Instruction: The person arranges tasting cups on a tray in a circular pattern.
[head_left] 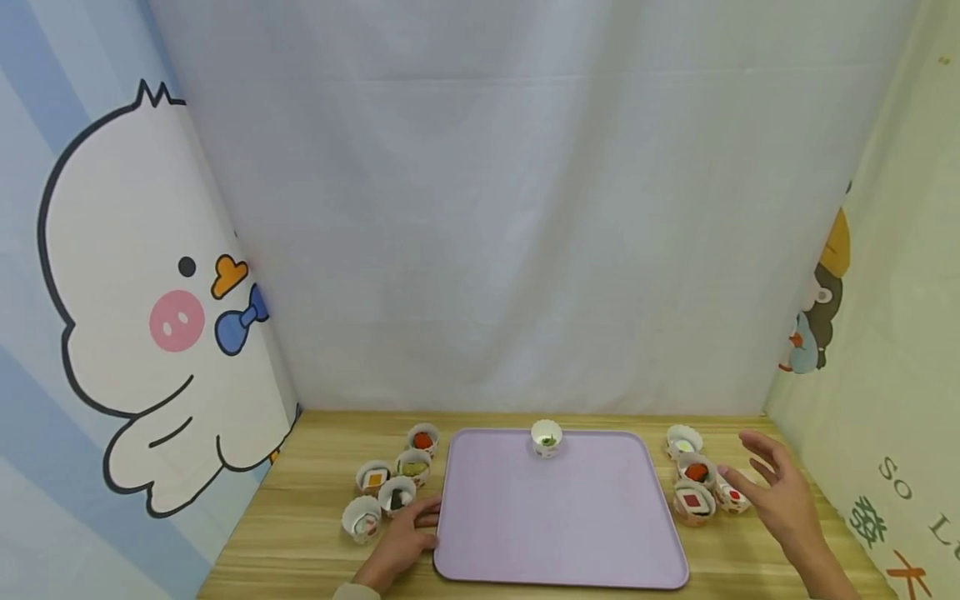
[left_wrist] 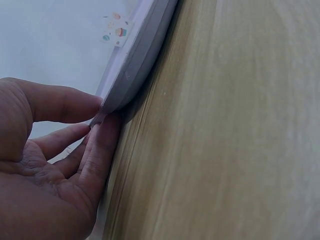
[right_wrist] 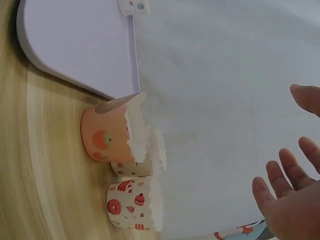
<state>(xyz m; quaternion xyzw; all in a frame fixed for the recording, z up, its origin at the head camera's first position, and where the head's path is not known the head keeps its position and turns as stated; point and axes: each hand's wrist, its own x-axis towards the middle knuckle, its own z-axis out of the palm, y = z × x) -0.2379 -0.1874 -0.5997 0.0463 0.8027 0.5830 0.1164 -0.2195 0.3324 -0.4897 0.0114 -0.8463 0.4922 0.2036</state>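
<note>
A lilac tray (head_left: 558, 517) lies flat on the wooden table. Its left edge is pinched by my left hand (head_left: 405, 537), thumb on the rim and fingers at the side and underneath, as the left wrist view shows. One paper cup (head_left: 546, 439) with something green inside stands on the tray near its back edge. My right hand (head_left: 783, 500) is raised with spread fingers and holds nothing. Below and to its left, several paper cups stand grouped, among them an orange cup (right_wrist: 107, 132) and a white cup with red pictures (right_wrist: 132, 202).
Left of the tray, close to my left hand, is another group of paper cups with small coloured contents, such as a cup with a red item (head_left: 423, 439) and a cup with a pink-and-white item (head_left: 363, 521). A pale curtain (head_left: 525, 250) hangs behind the table (head_left: 292, 508).
</note>
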